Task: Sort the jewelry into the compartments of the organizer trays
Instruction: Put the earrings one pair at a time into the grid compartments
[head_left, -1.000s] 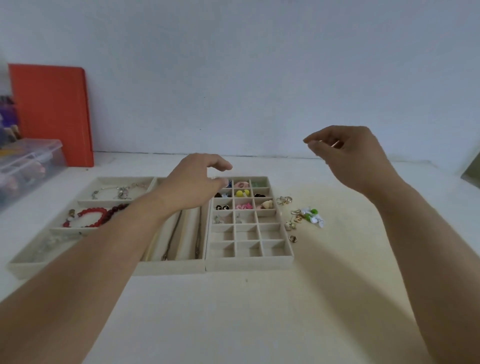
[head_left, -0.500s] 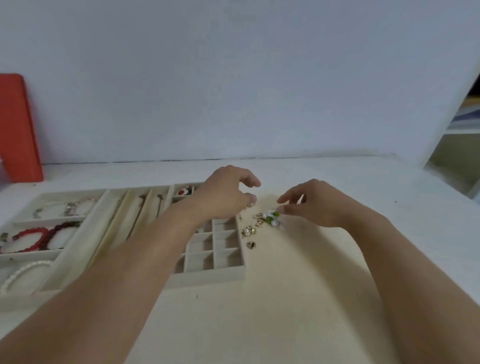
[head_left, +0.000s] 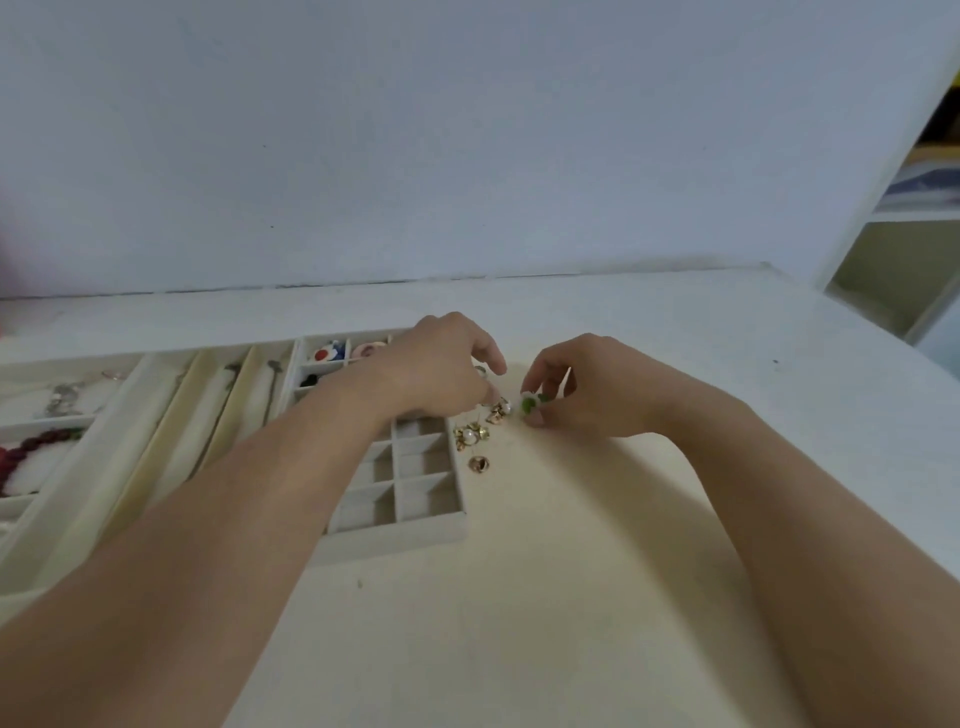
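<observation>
A cream grid tray (head_left: 415, 519) with many small compartments lies on the table, its far cells holding colourful pieces (head_left: 328, 353). Right of it lies a loose pile of gold and pearl earrings (head_left: 471, 435). My right hand (head_left: 587, 387) pinches a green and white piece (head_left: 530, 402) at the pile's far right. My left hand (head_left: 441, 364) reaches over the tray's far right corner, fingertips down at the pile; whether it holds anything is hidden. Left of the grid tray sits a long-slot tray (head_left: 171, 431) with chains.
A third tray (head_left: 78, 457) at the far left holds a dark red bead bracelet (head_left: 31, 449) and a silver chain (head_left: 62, 397). The wall runs behind the table. A shelf unit (head_left: 904, 218) stands at the right. Bare tabletop stretches in front.
My head has turned right, so the trays have slid left in view. Both hands have dropped to the loose pile, and my right hand has closed on the green and white piece.
</observation>
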